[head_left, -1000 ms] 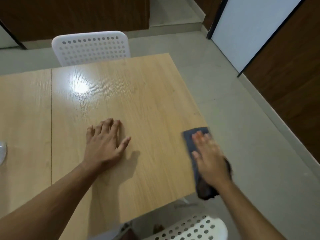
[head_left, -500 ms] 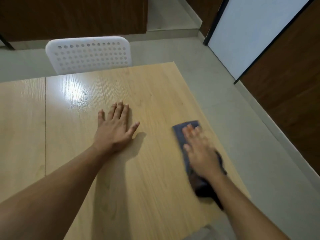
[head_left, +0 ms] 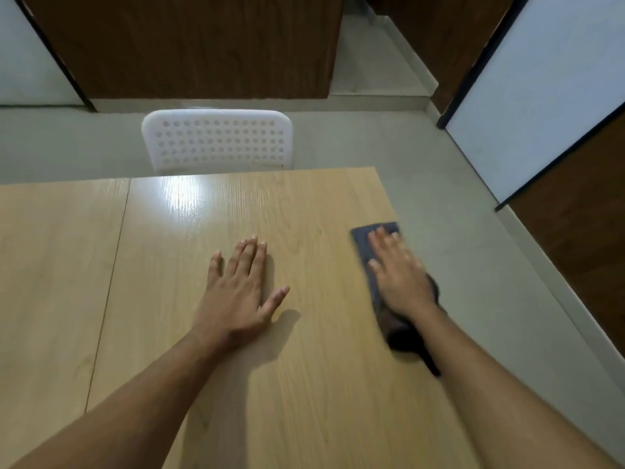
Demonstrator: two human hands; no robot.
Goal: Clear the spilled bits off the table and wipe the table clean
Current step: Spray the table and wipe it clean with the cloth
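Observation:
A light wooden table (head_left: 304,204) fills the lower part of the head view. A dark grey cloth (head_left: 367,240) lies flat near the table's right edge. My right hand (head_left: 399,275) presses down on it with straight fingers, covering most of it. The cloth's bunched dark end trails back beside my wrist. My left hand (head_left: 241,292) rests flat on the bare wood in the middle, fingers spread, holding nothing. No spilled bits show on the visible surface.
A white perforated chair back (head_left: 216,140) stands against the table's far edge. A seam (head_left: 111,286) splits the tabletop on the left. Grey floor lies beyond the right edge, with brown panels and a white door further off.
My right hand has slid the cloth forward along the right edge of the table. My left hand has moved forward on the wood. The view has tilted up and toward the far edge.

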